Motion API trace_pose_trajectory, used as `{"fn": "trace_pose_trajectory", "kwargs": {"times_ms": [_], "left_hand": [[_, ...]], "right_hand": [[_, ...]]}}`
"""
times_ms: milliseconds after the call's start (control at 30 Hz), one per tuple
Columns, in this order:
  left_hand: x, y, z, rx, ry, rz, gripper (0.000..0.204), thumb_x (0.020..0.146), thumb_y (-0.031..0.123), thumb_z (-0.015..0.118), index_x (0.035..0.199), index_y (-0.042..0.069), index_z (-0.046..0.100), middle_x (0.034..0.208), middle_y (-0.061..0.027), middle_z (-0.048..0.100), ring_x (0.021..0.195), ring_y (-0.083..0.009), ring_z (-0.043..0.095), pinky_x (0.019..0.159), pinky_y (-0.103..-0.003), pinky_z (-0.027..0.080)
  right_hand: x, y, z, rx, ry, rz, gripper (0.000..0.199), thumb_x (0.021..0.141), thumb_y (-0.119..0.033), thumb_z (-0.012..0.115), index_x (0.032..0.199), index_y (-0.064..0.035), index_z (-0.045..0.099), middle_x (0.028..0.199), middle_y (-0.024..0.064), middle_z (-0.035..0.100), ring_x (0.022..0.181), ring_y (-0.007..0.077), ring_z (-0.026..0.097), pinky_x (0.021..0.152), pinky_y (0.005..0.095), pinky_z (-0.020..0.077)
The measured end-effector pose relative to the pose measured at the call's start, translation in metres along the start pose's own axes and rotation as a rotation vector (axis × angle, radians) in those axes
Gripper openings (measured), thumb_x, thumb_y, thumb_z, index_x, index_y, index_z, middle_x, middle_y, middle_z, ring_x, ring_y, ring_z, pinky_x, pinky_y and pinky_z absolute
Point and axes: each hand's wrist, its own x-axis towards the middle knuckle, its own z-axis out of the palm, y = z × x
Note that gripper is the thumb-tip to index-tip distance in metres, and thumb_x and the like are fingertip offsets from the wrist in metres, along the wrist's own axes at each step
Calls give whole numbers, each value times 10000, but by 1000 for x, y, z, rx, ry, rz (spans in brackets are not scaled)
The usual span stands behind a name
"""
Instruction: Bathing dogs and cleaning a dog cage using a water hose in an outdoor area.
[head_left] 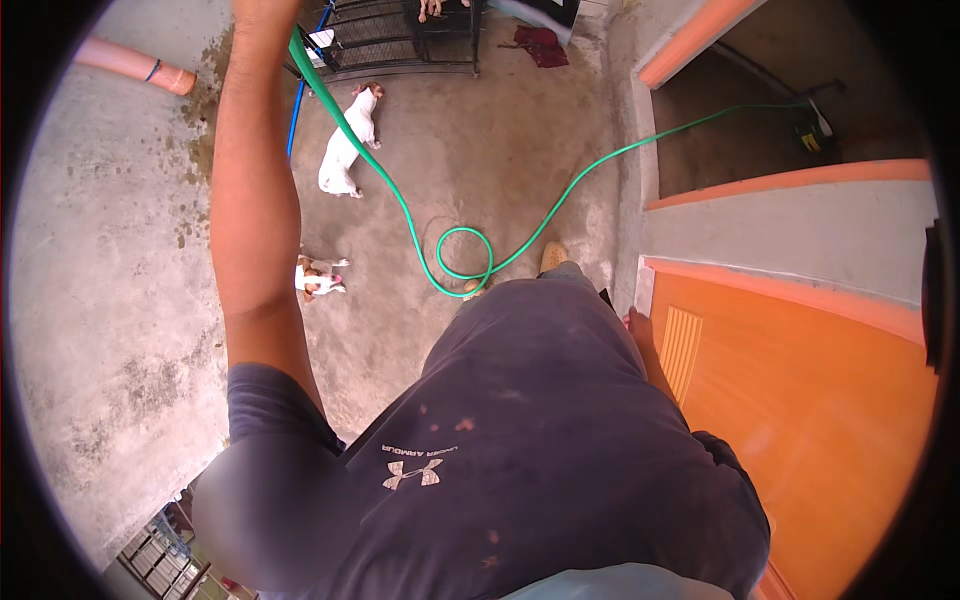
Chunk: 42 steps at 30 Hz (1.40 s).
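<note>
My left arm reaches up along the left side, and my left hand (pixel 265 10) is cut off by the top edge. A green garden hose (pixel 385 172) rises from the floor to this hand, which appears closed around it; the fingers are out of view. The hose makes one loop on the concrete near my feet, then runs off to the right through a doorway. My right hand (pixel 637 322) hangs low beside my right hip, mostly hidden by my body, its fingers too small to make out. It is nearest to the orange door.
A white dog (pixel 345 150) lies on the concrete; a brown-and-white dog (pixel 318 278) lies partly behind my left arm. At the top stands a black metal cage (pixel 400 45) with an animal's paws showing. A dark red cloth (pixel 541 46), an orange pipe (pixel 135 64) and an orange door (pixel 800 390) surround me.
</note>
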Motion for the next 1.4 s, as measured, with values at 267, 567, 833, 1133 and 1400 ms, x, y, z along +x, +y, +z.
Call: {"fn": "trace_pose_trajectory", "kwargs": {"times_ms": [267,567,833,1133,1400], "left_hand": [[19,-21,55,74,43,11,301,991,284,453,931,2,538,701,-44,508,680,-140,478,631,-325,429],[78,-33,123,-2,26,-140,308,940,289,544,1009,-6,595,703,3,571,598,-61,504,527,-229,403],[117,-36,161,246,115,-88,300,939,293,540,1031,16,608,698,1,577,619,-70,519,578,-241,435],[153,-122,214,220,122,0,222,996,287,437,951,91,530,601,6,428,537,-120,409,493,-295,370],[205,-221,262,183,59,-228,294,959,309,486,1071,48,561,837,-204,652,789,-348,651,735,-401,494]], "right_hand": [[34,-9,-26,-89,-71,77,532,984,-384,327,825,14,642,681,125,695,684,251,669,760,369,482],[252,-58,-93,44,13,-106,495,968,-387,381,807,-2,649,699,147,686,679,282,655,727,402,486],[331,-166,-173,619,183,-37,462,963,-397,451,800,-10,645,689,107,671,576,182,515,606,311,421],[353,-173,-116,354,-57,78,501,972,-404,434,826,16,663,769,143,689,703,244,649,721,375,485],[407,-247,-126,289,-45,224,457,960,-341,406,823,13,659,710,153,685,717,246,655,707,392,503]]}}
